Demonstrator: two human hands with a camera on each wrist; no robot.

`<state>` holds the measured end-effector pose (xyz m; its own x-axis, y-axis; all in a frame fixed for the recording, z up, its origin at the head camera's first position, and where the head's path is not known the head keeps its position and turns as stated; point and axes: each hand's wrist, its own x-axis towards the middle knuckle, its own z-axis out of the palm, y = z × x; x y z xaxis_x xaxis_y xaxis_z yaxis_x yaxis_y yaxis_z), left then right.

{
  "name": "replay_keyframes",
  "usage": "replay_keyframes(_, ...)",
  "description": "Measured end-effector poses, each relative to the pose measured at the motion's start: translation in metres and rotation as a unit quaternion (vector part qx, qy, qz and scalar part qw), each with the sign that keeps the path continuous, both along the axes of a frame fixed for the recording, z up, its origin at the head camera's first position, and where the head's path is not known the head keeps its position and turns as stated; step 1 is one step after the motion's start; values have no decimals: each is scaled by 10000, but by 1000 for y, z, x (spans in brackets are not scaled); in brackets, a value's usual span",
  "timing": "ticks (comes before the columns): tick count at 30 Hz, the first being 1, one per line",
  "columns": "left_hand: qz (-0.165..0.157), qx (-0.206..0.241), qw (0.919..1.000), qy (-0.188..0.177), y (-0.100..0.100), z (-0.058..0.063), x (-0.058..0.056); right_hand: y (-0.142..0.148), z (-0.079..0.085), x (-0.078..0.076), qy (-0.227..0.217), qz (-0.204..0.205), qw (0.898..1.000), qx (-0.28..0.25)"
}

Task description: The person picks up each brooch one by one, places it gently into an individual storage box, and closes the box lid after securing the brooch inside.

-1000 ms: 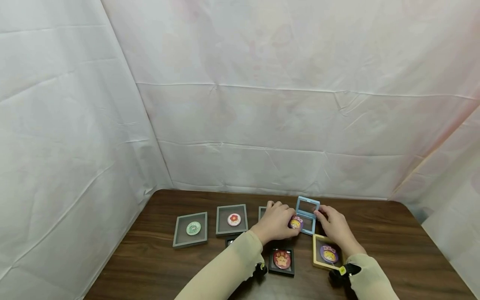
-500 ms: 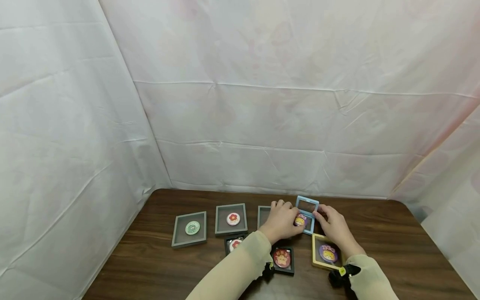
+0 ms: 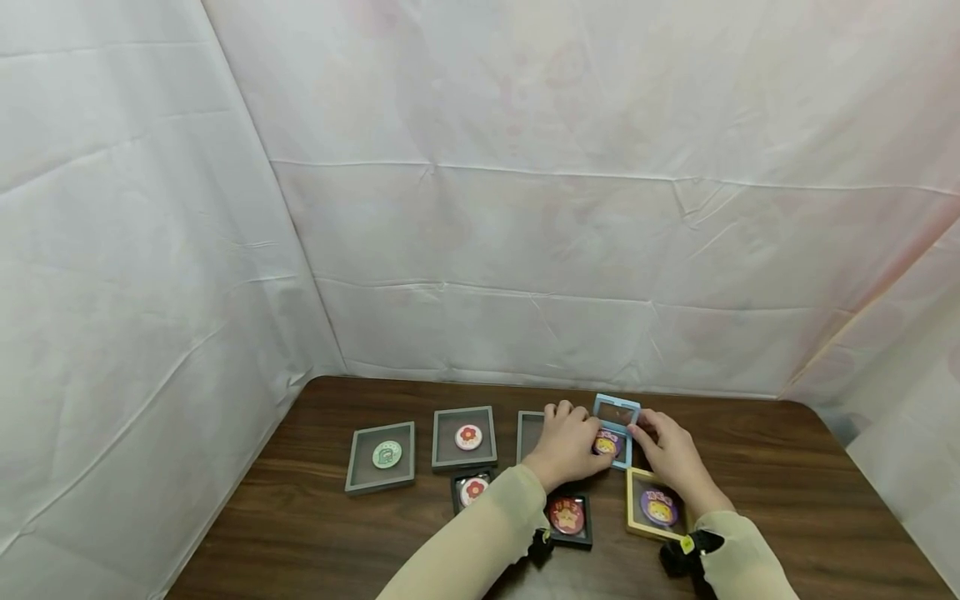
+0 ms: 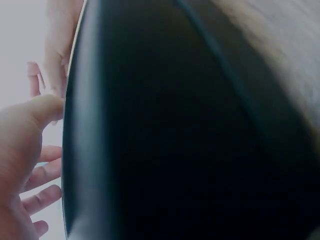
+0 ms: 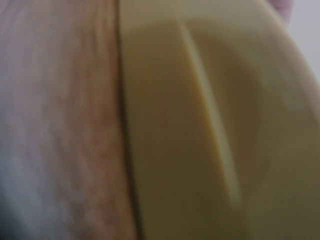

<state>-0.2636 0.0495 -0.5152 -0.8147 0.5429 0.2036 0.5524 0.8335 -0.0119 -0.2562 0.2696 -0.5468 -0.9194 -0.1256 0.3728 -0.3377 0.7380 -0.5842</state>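
Note:
My left hand (image 3: 564, 446) pinches a round purple badge (image 3: 606, 442) with a yellow cartoon face. The badge lies over the lower half of a small light-blue display case (image 3: 628, 451), whose lid stands raised behind it. On the case's right side, near the hinge, my right hand (image 3: 670, 454) grips the edge between thumb and fingers. The left wrist view has the left hand's fingers (image 4: 42, 200) at its left edge, beside the blurred wall of a black display case (image 4: 175, 125). In the right wrist view, a yellow display case (image 5: 160, 140) hides most of the right hand.
A grey case with a green badge (image 3: 387, 455) and another with a flower badge (image 3: 468, 437) stand at left. A third grey case (image 3: 528, 429) is partly behind the left hand. Black cases with a flower badge (image 3: 473, 490) and a red badge (image 3: 566, 516) lie nearer.
My left hand has moved a little right with the purple badge, from the blue case's left edge to over its lower half. The right hand has stayed at the case's right side.

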Motion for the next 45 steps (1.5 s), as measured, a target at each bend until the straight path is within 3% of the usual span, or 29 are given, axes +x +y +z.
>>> replay_keyframes(7,97,101,9997,-206,-1,1,1,-2,0,2,-51,-21,10000,-30)
replay_keyframes(32,128,115,9998,-44,-1,0,6,-4,5,4,-104,88,9999,2)
replay_keyframes(40,90,58,9996,-247,-2,-1,4,5,22,10,-144,333,9993,15)
replay_keyframes(45,-47,449,9979,-461,-14,10,-1,10,33,13,27,417,9987,279)
